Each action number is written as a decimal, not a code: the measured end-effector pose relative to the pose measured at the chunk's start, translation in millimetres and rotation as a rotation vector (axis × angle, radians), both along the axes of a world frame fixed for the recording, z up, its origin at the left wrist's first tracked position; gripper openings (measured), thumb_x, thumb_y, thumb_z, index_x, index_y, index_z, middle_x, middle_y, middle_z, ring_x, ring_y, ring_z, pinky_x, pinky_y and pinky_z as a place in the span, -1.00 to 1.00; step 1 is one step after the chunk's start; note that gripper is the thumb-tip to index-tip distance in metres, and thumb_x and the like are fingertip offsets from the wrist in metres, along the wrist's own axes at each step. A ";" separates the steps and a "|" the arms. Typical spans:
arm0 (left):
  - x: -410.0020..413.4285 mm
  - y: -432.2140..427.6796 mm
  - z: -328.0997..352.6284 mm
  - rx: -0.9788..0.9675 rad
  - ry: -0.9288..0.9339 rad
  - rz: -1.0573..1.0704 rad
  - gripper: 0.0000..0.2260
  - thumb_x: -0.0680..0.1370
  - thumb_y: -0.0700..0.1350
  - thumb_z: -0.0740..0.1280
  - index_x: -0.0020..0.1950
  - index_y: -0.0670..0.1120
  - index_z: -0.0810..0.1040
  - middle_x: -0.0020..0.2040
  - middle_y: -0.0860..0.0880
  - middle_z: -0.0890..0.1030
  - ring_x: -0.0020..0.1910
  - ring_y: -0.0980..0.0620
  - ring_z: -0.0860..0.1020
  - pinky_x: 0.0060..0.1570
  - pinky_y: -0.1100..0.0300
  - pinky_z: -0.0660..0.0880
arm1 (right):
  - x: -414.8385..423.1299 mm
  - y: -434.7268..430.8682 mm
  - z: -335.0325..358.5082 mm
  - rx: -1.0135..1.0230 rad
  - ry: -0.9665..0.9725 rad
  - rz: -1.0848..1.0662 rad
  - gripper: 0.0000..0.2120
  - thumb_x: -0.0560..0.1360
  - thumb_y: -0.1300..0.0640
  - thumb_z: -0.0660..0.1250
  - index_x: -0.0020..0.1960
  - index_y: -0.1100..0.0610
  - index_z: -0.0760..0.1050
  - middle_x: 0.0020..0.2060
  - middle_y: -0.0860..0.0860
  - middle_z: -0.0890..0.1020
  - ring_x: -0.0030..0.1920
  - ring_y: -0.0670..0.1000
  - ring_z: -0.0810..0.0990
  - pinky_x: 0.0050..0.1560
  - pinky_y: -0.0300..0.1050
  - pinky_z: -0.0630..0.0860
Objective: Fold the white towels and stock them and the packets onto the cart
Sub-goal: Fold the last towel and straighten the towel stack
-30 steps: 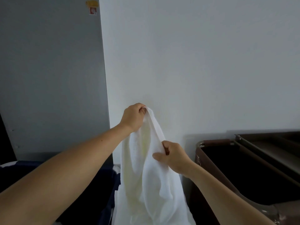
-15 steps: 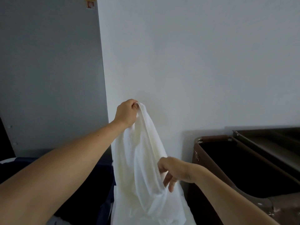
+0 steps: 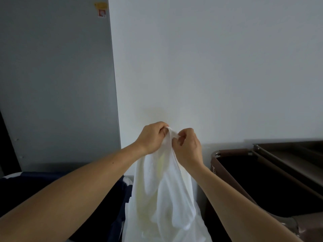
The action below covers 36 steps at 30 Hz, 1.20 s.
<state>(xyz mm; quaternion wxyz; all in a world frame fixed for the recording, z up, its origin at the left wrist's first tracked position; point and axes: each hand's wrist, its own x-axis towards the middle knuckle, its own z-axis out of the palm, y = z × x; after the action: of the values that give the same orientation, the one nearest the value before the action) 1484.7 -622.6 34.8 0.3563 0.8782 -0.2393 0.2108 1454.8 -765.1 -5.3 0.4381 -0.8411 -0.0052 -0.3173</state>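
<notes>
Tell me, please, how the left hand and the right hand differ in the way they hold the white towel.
The left hand sits slightly higher than the right hand. The left hand's fingers curl in a fist round the bunched top, while the right hand's fingers pinch the cloth just beside it. Both grip the top of the white towel, which hangs down below them.

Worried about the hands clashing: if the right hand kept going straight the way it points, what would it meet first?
The right hand pinches the white towel near its top; going on up-left, it would likely meet the left hand, though depth is unclear.
</notes>
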 end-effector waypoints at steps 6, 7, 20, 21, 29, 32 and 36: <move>-3.9 1.5 -7.8 0.110 0.052 -0.039 -0.75 0.68 -0.15 0.15 0.24 -0.13 0.58 0.16 -0.03 0.63 0.15 0.00 0.56 0.06 0.32 0.38 | 2.2 -4.1 8.0 -0.274 0.126 -0.018 -0.84 0.56 0.01 0.25 -0.05 0.09 0.52 -0.15 -0.06 0.55 -0.13 0.02 0.54 -0.15 -0.07 0.47; -4.7 1.6 -8.4 0.127 0.055 -0.036 -0.74 0.68 -0.14 0.15 0.24 -0.13 0.58 0.14 -0.03 0.63 0.13 0.00 0.56 0.06 0.30 0.40 | 2.6 -4.8 9.5 -0.247 0.146 -0.024 -0.82 0.55 0.01 0.25 -0.12 0.10 0.51 -0.23 -0.06 0.56 -0.19 0.03 0.53 -0.21 -0.07 0.45; -3.2 -8.2 -21.1 0.237 0.113 -0.069 -0.73 0.68 -0.14 0.11 0.17 -0.13 0.60 0.06 -0.05 0.65 -0.01 0.02 0.57 -0.04 0.25 0.43 | 5.0 -15.7 12.5 -0.402 0.416 -0.015 -0.69 0.53 -0.16 0.18 -0.14 0.09 0.38 -0.23 -0.03 0.54 -0.23 0.01 0.51 -0.29 -0.10 0.38; -3.0 -10.1 -21.2 0.249 0.111 -0.065 -0.73 0.68 -0.13 0.11 0.16 -0.13 0.60 0.06 -0.05 0.65 -0.01 0.01 0.57 -0.05 0.24 0.43 | 4.9 -16.6 14.0 -0.457 0.411 -0.042 -0.71 0.54 -0.14 0.17 -0.13 0.09 0.38 -0.23 -0.03 0.54 -0.22 0.03 0.52 -0.28 -0.09 0.38; 14.8 -1.1 1.7 0.236 0.007 0.100 -0.73 0.66 -0.18 0.12 0.10 -0.19 0.61 0.08 -0.18 0.64 0.09 -0.19 0.56 0.07 0.06 0.47 | 2.1 -41.9 21.1 -0.487 0.579 -0.122 -0.88 0.46 0.27 0.15 -0.25 0.13 0.34 -0.28 0.02 0.48 -0.27 0.07 0.47 -0.34 -0.17 0.34; 29.5 14.1 13.9 0.152 -0.005 0.227 -0.71 0.65 -0.20 0.10 0.13 -0.21 0.60 0.10 -0.19 0.63 0.10 -0.19 0.55 -0.03 0.12 0.43 | 6.4 -63.3 7.8 -0.307 0.648 -0.123 -0.85 0.49 0.31 0.14 -0.25 0.18 0.36 -0.32 0.09 0.50 -0.35 0.10 0.50 -0.38 -0.18 0.40; 47.6 31.6 10.0 0.111 0.005 0.363 -0.69 0.64 -0.21 0.07 0.13 -0.22 0.59 0.08 -0.21 0.62 0.05 -0.19 0.53 -0.12 0.12 0.34 | 7.4 -88.7 -13.3 -0.165 0.660 -0.093 -0.76 0.55 0.28 0.18 -0.29 0.12 0.34 -0.35 0.09 0.49 -0.40 0.07 0.50 -0.35 -0.11 0.55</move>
<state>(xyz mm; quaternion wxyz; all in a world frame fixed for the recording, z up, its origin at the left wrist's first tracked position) 1532.3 -590.9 44.8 0.2640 0.9258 -0.0874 0.2559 1462.2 -853.8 -18.6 0.3315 -0.9304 0.1495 -0.0463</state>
